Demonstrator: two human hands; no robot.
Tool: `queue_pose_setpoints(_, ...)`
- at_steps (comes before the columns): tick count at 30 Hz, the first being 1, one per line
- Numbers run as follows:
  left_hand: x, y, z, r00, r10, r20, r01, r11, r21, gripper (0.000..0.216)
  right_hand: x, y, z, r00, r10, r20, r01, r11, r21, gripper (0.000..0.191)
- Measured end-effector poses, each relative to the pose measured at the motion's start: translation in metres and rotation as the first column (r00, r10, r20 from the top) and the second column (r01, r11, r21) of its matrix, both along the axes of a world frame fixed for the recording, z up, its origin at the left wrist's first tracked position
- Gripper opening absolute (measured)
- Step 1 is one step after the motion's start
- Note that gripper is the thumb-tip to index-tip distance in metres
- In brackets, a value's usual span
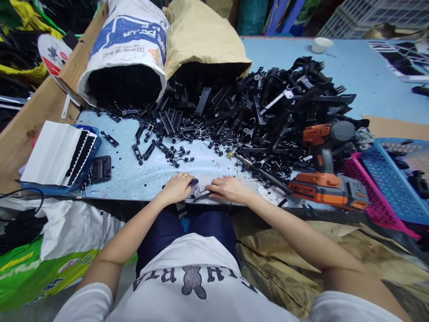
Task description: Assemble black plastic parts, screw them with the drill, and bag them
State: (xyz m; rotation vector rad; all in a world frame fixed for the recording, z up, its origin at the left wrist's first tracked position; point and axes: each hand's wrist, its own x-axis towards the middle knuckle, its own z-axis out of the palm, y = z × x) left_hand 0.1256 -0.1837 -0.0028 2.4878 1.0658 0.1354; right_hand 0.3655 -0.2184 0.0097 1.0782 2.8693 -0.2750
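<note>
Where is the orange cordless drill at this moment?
In the head view, the drill stands at right, between the black parts pile and the pink basket.

I see two bags [206,33] on the table [214,158], behind a pile of parts [298,96]. Right of the person [197,277] are a drill [323,158] and two baskets [390,179]; another basket [88,166] is on the left.

Our light blue tabletop [130,179] carries a broad heap of black parts [278,107], with small screws [181,155] scattered at its front. Behind, a white sack [134,38] and a brown sack [203,36] lie with mouths toward us. We have an orange drill [320,180] at right and a blue basket [88,162] at left.
</note>
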Motion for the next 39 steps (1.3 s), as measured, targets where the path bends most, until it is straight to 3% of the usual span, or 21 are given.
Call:
queue_pose_setpoints(2, 0.004, -0.002, 0.003, 1.000, 0.016, -0.006, -0.016, 1.000, -0.004, 0.037, -0.005, -0.007, -0.009, 0.996, -0.093, 0.009, 0.093, 0.996, 0.005, 0.041)
queue_pose_setpoints(6, 0.009, -0.007, 0.004, 1.000, 0.020, 0.000, -0.020, 0.999, 0.030, 0.064, -0.011, -0.016, -0.011, 0.974, -0.226, 0.023, 0.225, 0.973, 0.059, 0.041)
queue_pose_setpoints(16, 0.008, -0.006, 0.001, 0.996, -0.087, -0.023, 0.088, 0.993, 0.084, 0.072, -0.011, -0.038, -0.011, 0.950, -0.313, -0.008, 0.313, 0.950, 0.025, 0.037)
queue_pose_setpoints(21, 0.007, -0.007, -0.005, 0.994, -0.093, 0.063, 0.087, 0.992, 0.096, 0.072, -0.013, -0.044, -0.005, 0.942, -0.332, -0.055, 0.336, 0.931, 0.144, 0.038)
queue_pose_setpoints(28, 0.006, -0.011, -0.021, 0.980, -0.115, 0.163, 0.073, 0.967, 0.245, 0.050, -0.018, -0.048, 0.016, 0.940, -0.340, -0.002, 0.328, 0.904, 0.275, 0.032)
queue_pose_setpoints(31, 0.006, -0.010, -0.024, 0.966, -0.133, 0.220, 0.066, 0.955, 0.287, 0.049, -0.017, -0.043, 0.023, 0.960, -0.280, 0.016, 0.263, 0.919, 0.293, 0.031)
queue_pose_setpoints(34, 0.006, -0.009, -0.025, 0.958, -0.117, 0.260, 0.035, 0.953, 0.300, 0.049, -0.017, -0.038, 0.026, 0.955, -0.297, 0.008, 0.280, 0.909, 0.308, 0.029)
queue_pose_setpoints(39, 0.011, -0.002, -0.015, 0.983, -0.090, 0.161, 0.062, 0.983, 0.170, 0.051, -0.008, -0.032, 0.012, 0.939, -0.339, -0.053, 0.342, 0.919, 0.197, 0.033)
